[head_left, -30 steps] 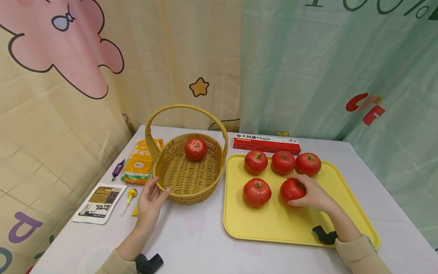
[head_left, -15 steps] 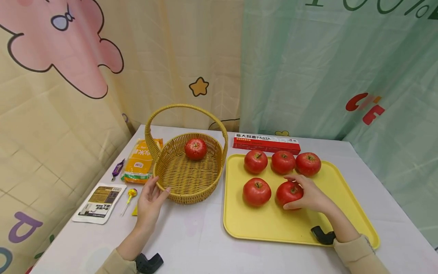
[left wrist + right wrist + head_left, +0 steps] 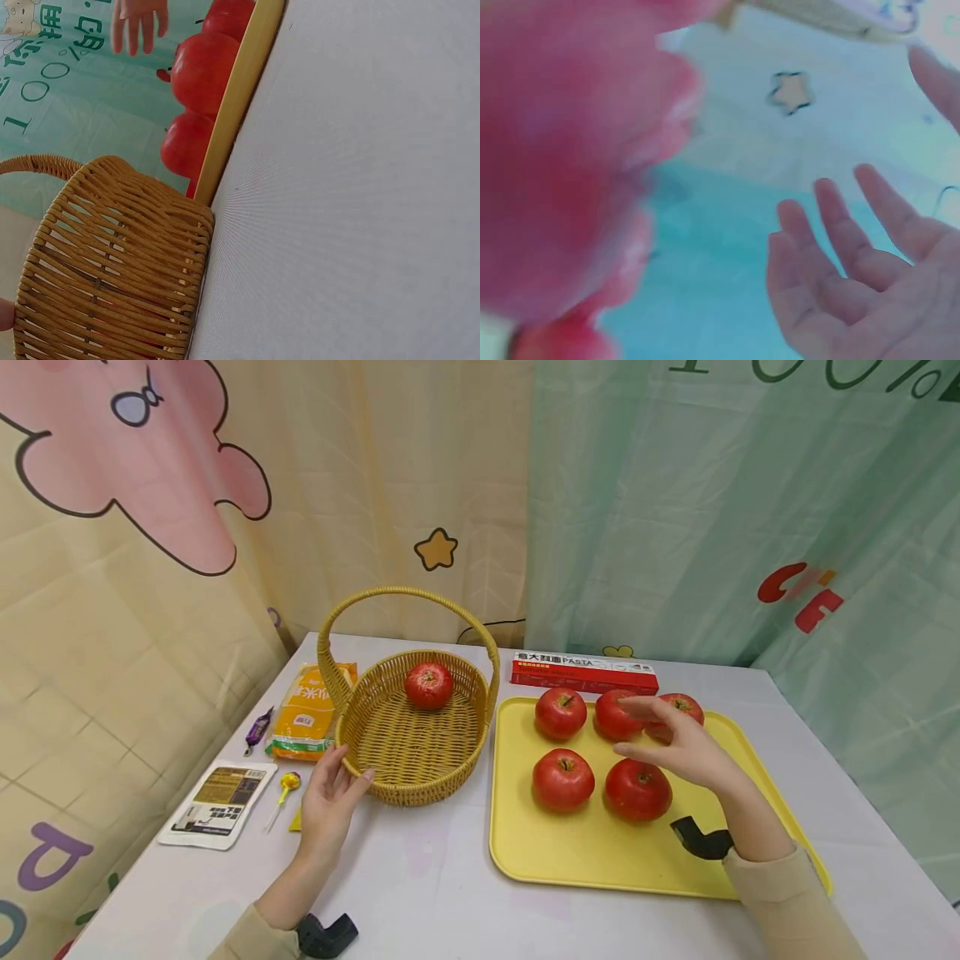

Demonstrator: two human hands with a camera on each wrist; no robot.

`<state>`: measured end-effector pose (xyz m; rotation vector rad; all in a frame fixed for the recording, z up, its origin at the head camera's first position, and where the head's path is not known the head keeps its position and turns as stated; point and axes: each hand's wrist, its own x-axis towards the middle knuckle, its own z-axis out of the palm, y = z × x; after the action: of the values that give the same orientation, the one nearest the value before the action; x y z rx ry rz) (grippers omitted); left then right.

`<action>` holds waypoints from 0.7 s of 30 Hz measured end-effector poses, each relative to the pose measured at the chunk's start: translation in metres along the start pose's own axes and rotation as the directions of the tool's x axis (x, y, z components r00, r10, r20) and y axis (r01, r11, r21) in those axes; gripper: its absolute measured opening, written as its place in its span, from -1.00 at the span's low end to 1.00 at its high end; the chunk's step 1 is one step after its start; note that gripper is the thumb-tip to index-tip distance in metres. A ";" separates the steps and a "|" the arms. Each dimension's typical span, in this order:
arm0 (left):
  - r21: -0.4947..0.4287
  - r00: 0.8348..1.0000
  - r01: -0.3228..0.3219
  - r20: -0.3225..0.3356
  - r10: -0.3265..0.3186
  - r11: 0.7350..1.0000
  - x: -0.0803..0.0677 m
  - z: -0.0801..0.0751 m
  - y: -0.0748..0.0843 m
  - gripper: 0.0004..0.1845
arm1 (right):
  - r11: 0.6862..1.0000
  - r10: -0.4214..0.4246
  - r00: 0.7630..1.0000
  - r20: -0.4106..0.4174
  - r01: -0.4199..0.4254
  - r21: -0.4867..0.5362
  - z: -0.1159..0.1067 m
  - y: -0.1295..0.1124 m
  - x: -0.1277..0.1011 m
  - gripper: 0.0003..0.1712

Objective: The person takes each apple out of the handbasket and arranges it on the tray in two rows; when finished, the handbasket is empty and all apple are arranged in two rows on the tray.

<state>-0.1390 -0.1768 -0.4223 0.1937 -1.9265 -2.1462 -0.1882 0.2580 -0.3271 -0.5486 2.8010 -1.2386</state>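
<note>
In the head view my left hand [image 3: 330,797] touches the front left rim of a woven basket [image 3: 420,793], thumb and fingers spread apart. The left wrist view shows the basket's outer wall [image 3: 112,262] and one fingertip at its edge. One red apple [image 3: 429,686] lies inside the basket, towards the back. My right hand [image 3: 686,747] hovers over a yellow tray [image 3: 570,860] with fingers apart and nothing between them. Just below it sits a front-row apple [image 3: 638,790], with another apple [image 3: 563,781] to its left. Three more apples [image 3: 561,713] stand along the tray's back.
Behind the tray lies a red pasta box [image 3: 583,673]. Left of the basket are an orange food bag [image 3: 306,714], a purple-wrapped candy [image 3: 258,731], a lollipop [image 3: 288,785] and a white packet [image 3: 219,804]. Curtains hang behind the table.
The front right apple has shifted slightly left towards its neighbour. My right hand has then let go of it and risen up and away. The left hand and basket stay put.
</note>
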 end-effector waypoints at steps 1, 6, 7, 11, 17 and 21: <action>0.000 1.000 0.000 0.000 0.000 1.000 0.000 0.000 0.000 -0.35 | 1.000 -0.008 1.000 -0.012 0.009 0.028 0.000 -0.008 0.003 -0.29; 0.001 1.000 0.009 0.001 -0.009 1.000 0.000 0.000 0.000 -0.35 | 0.982 -0.052 0.998 -0.043 0.059 0.180 0.006 -0.046 0.021 -0.41; 0.000 1.000 0.012 0.000 -0.012 1.000 0.000 -0.001 0.000 -0.35 | 0.973 -0.066 0.997 -0.043 0.074 0.221 0.009 -0.052 0.025 -0.42; 0.005 1.000 0.026 -0.002 -0.026 1.000 0.000 -0.001 -0.001 -0.33 | 0.922 -0.154 0.987 -0.043 0.159 0.353 0.025 -0.079 0.041 -0.46; 0.000 1.000 0.026 0.000 -0.026 1.000 0.000 -0.001 0.000 -0.32 | 0.841 -0.288 0.957 -0.043 0.274 0.467 0.058 -0.112 0.068 -0.54; 0.000 1.000 0.026 -0.001 -0.026 1.000 0.000 -0.001 0.000 -0.33 | 0.809 -0.332 0.943 -0.026 0.299 0.505 0.083 -0.124 0.086 -0.55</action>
<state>-0.1383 -0.1776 -0.4222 0.2213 -1.9337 -2.1625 -0.2173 0.0937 -0.2847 -1.0090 2.2368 -1.8873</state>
